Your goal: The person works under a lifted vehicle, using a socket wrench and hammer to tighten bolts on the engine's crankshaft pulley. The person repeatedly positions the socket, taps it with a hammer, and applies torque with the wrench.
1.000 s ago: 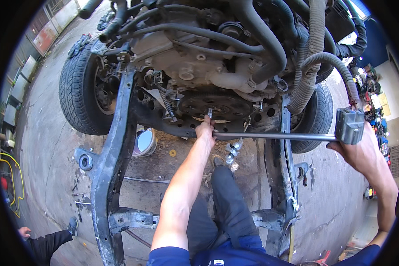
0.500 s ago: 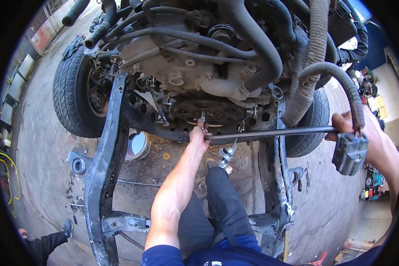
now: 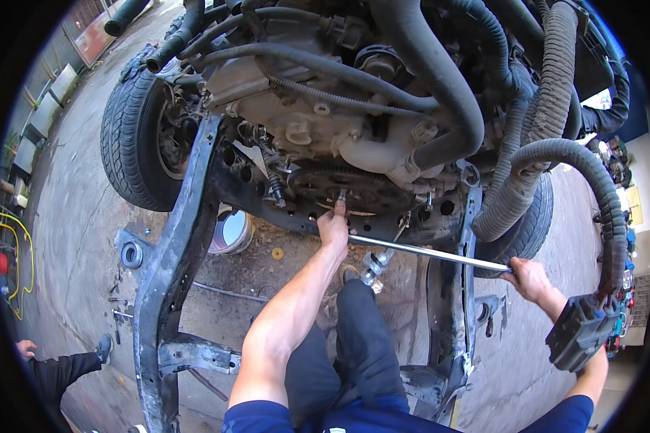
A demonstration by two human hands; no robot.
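A long metal breaker bar (image 3: 433,252) slants down from the middle to the right, across the opening of the vehicle frame. My left hand (image 3: 334,227) is closed around its inner end, where a socket (image 3: 342,195) meets the centre of a dark toothed disc, a flywheel (image 3: 375,186), on the engine. Over at the far end of the bar, my right hand (image 3: 529,280) wraps round the handle. The hanging connector plug (image 3: 583,332) covers part of my right forearm. My left fingers hide the joint between bar and socket.
Black frame rails (image 3: 167,281) flank my legs. Thick corrugated hoses (image 3: 549,79) droop at the right. A bucket of pale liquid (image 3: 232,231) stands beyond the left rail, near a tyre (image 3: 133,144). Another person's leg (image 3: 72,368) shows at lower left.
The bar's outer end has swung down toward me, with my right hand moving down and inward. My left hand stays at the socket. The whole view has shifted slightly.
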